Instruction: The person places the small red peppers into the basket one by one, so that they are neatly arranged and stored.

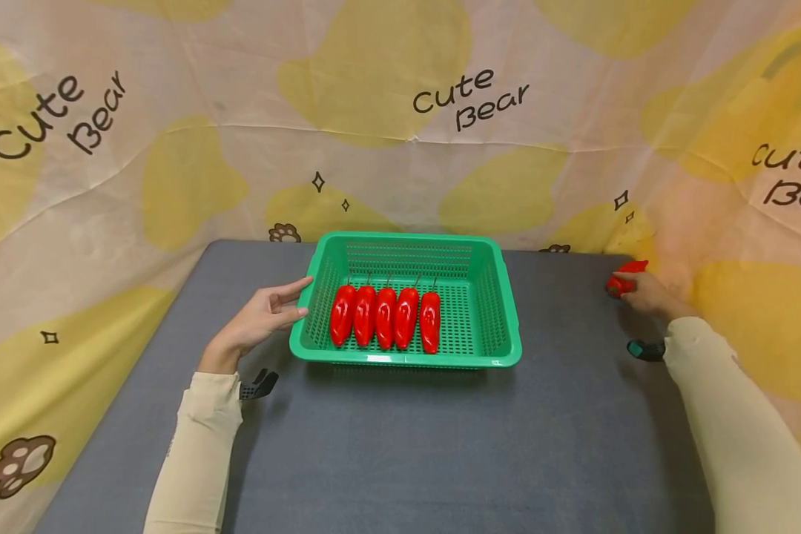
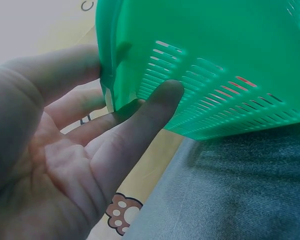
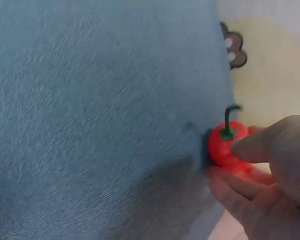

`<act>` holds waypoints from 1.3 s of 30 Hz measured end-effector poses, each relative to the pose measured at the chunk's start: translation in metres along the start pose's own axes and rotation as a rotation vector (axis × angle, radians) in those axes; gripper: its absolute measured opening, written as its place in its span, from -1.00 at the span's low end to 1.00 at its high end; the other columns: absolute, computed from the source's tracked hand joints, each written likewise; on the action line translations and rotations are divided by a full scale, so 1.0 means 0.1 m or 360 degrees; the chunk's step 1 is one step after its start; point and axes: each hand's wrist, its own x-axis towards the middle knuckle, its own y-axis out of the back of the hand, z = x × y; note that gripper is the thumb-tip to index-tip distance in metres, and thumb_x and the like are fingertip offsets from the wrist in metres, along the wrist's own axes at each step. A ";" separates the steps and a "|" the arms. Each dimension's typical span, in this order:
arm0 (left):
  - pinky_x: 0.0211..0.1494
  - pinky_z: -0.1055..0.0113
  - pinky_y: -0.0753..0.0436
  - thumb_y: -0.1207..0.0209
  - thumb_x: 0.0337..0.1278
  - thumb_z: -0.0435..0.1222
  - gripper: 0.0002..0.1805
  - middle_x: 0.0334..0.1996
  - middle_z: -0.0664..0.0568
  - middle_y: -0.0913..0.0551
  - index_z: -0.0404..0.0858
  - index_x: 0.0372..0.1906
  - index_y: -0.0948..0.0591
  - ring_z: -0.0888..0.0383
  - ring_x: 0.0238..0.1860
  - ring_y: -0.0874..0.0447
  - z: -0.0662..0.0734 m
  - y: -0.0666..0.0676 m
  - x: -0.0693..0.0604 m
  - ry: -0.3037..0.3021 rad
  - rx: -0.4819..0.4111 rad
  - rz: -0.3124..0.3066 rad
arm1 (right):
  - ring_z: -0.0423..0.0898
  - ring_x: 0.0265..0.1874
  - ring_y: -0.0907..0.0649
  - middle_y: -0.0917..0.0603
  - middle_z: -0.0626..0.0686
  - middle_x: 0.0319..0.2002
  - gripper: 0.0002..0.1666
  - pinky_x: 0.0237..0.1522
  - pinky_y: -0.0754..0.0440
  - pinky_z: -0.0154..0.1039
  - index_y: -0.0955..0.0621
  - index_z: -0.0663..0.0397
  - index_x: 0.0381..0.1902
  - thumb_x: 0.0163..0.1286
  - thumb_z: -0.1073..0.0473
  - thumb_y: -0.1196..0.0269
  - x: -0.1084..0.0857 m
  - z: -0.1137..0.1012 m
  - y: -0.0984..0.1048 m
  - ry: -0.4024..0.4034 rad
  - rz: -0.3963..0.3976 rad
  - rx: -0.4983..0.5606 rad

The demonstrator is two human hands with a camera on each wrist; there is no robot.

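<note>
A green plastic basket (image 1: 497,319) sits on the grey table, with several glossy red chili peppers (image 1: 386,319) lying side by side in it, thin stems pointing away. At the basket's left end my left hand (image 1: 256,319) rests against the rim, its fingers fairly straight. In the left wrist view the thumb (image 2: 155,107) lies by the slotted outer wall, and some fingertips are hidden behind the basket. Far to the right, my right hand (image 1: 650,294) pinches another red pepper (image 3: 225,145) between thumb and fingers. Its green cap and curved stem show in the right wrist view.
A grey cloth covers the table (image 1: 400,452). Behind it and along both sides hangs a printed curtain (image 1: 374,178) with yellow patches and lettering. The pepper in my right hand is close to the table's right edge.
</note>
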 end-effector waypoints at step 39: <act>0.18 0.23 -0.69 -0.17 0.45 -0.22 -0.28 0.60 -0.16 -0.15 -0.17 0.59 -0.20 -0.25 0.51 -0.29 0.04 0.00 -0.01 0.0029 0.0035 0.0010 | 0.49 0.27 -0.40 -0.36 0.59 0.31 -0.16 0.26 -0.45 0.38 -0.33 0.48 0.32 0.50 -0.18 -0.19 -0.15 -0.19 -0.09 -0.0185 -0.0122 0.0184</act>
